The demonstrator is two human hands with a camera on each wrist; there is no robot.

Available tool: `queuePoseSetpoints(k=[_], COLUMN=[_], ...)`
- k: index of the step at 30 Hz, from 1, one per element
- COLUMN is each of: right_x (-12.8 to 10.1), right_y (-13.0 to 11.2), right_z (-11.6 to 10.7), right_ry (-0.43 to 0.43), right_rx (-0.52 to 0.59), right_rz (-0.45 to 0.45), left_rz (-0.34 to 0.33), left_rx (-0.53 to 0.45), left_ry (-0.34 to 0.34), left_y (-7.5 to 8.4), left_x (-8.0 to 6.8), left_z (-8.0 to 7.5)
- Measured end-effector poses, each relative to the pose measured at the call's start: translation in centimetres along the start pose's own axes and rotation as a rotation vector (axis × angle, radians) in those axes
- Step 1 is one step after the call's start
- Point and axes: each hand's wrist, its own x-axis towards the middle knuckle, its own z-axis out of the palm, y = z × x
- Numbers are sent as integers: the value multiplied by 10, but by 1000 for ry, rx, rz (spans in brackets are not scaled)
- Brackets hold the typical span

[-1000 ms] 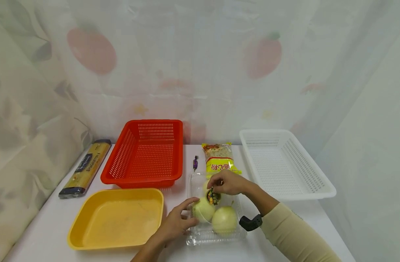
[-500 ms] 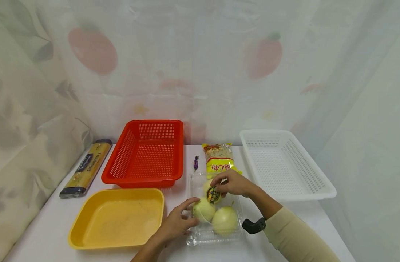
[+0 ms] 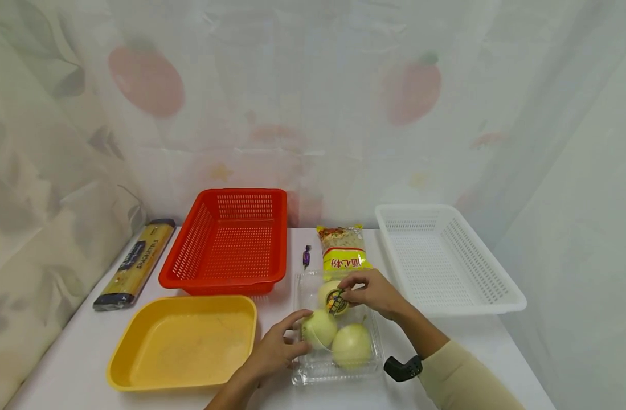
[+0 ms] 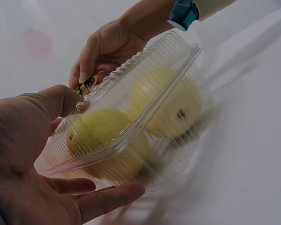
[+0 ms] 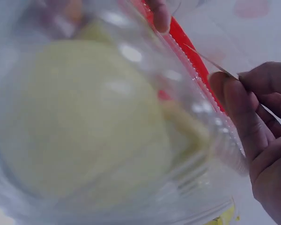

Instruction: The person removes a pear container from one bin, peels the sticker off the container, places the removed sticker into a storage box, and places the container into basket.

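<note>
A clear plastic clamshell box [image 3: 307, 285] holds three pale yellow-green pears, one being the front pear [image 3: 351, 345]. My left hand [image 3: 278, 348] holds the box at its left side, fingers and thumb spread along the wall and edge. Over the back pear, my right hand [image 3: 370, 291] pinches a round black-and-yellow sticker [image 3: 336, 302] at its upper right edge, between thumb and fingers. The right wrist view shows the sticker [image 5: 215, 64] edge-on as a thin line. Whether its lower part still adheres to the lid cannot be made out.
Left of the box are a yellow tray [image 3: 184, 382], a red basket [image 3: 189, 283] and a spaghetti pack [image 3: 135, 265]. Behind it lie a small purple-wrapped candy [image 3: 306, 256] and a noodle bag [image 3: 343, 250]. A white basket [image 3: 502, 304] stands at the right.
My right hand has shifted slightly right and toward me, drawing the sticker's pinched edge along. The left hand and box stay in place.
</note>
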Motion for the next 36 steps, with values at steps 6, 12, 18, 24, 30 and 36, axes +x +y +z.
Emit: queuePoseSetpoints(k=[6, 12, 18, 24, 30, 36], right_x=[-7, -13, -19, -22, -25, -28], right_y=[5, 3, 0, -2, -4, -6], right_z=[5, 9, 12, 14, 14, 13], right_ry=[87, 126, 141, 161, 190, 215], right_rx=[49, 92, 135, 180, 182, 188], right_rz=[2, -16, -48, -72, -61, -37], left_rz=[-11, -16, -31, -24, 11, 16], left_rx=[-4, -16, -11, -2, 83, 168], left_ry=[9, 7, -3, -6, 39, 93], left_y=[2, 4, 5, 9, 19, 32], left_x=[-2, -4, -3, -5, -12, -21], left_z=[1, 1, -1, -2, -2, -9])
